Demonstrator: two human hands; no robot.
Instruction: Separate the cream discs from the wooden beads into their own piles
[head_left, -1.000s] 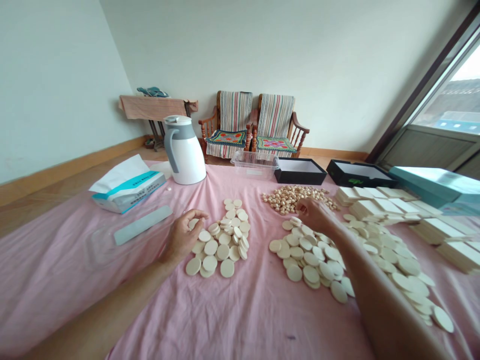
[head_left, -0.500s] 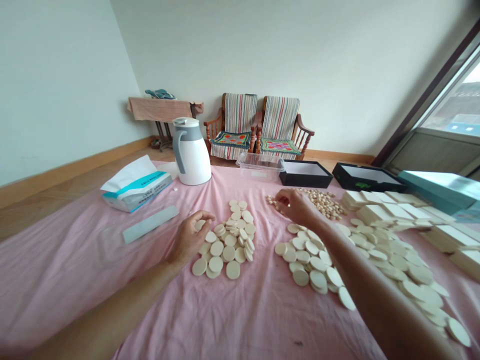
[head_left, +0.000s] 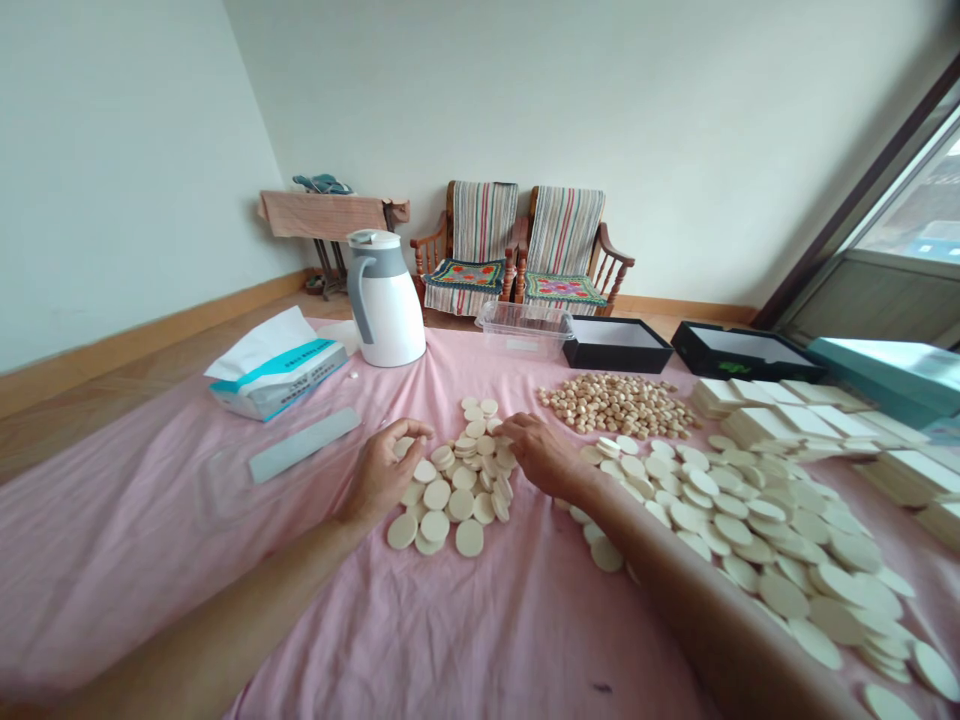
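Note:
My left hand [head_left: 381, 472] rests at the left edge of a small pile of pale round wooden discs [head_left: 461, 503]. Its thumb and forefinger are curved but apart, and one disc [head_left: 403, 448] shows in the gap between them. At the pile's right edge is my right hand [head_left: 546, 458], palm down, fingertips pressed together over the discs; whatever they hold is hidden. Beyond the right hand lies a heap of small rounded tan pieces [head_left: 619, 404]. A larger spread of pale discs [head_left: 780, 520] lies right of and partly beneath the right forearm.
On the pink cloth [head_left: 450, 640] stand a white and grey jug [head_left: 394, 315], a tissue pack [head_left: 277, 368], a clear plastic box [head_left: 525, 330] and black trays [head_left: 616, 345]. Stacks of pale rectangular blocks [head_left: 780, 415] and a blue box [head_left: 885, 375] are at the right.
My right hand has moved left and nearer, from the tan pieces to the small disc pile. My left hand has stayed in place. The view has shifted slightly.

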